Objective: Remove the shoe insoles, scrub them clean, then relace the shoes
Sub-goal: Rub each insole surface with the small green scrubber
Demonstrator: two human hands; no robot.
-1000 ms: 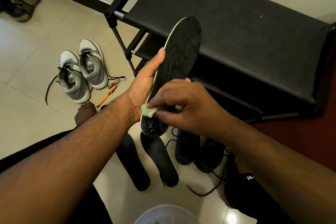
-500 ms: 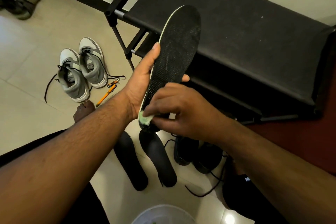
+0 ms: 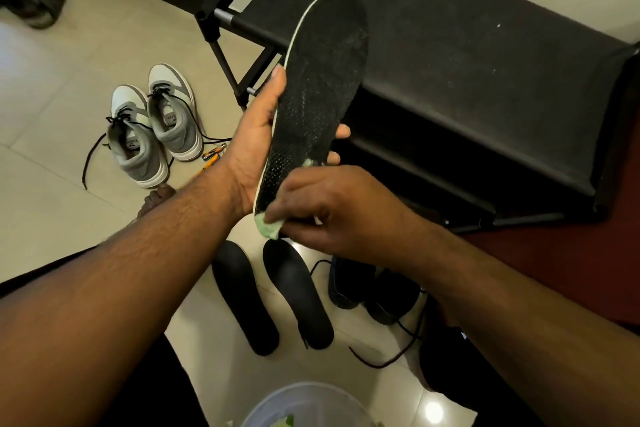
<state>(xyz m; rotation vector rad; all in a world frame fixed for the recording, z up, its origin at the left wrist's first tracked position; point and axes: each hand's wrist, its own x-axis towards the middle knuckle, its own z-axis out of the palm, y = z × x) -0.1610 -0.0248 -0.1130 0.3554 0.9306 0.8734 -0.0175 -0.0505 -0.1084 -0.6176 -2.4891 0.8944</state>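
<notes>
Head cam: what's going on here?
A person is scrubbing a shoe insole. The left hand holds the black insole up on a slant, and the right hand presses a pale green sponge against its heel end. Two more black insoles lie on the tiled floor below, beside a dark pair of shoes with loose laces. A grey and white pair of sneakers stands further left, laces undone.

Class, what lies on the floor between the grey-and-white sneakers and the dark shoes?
In the head view: two black insoles side by side on pale tiles.
</notes>
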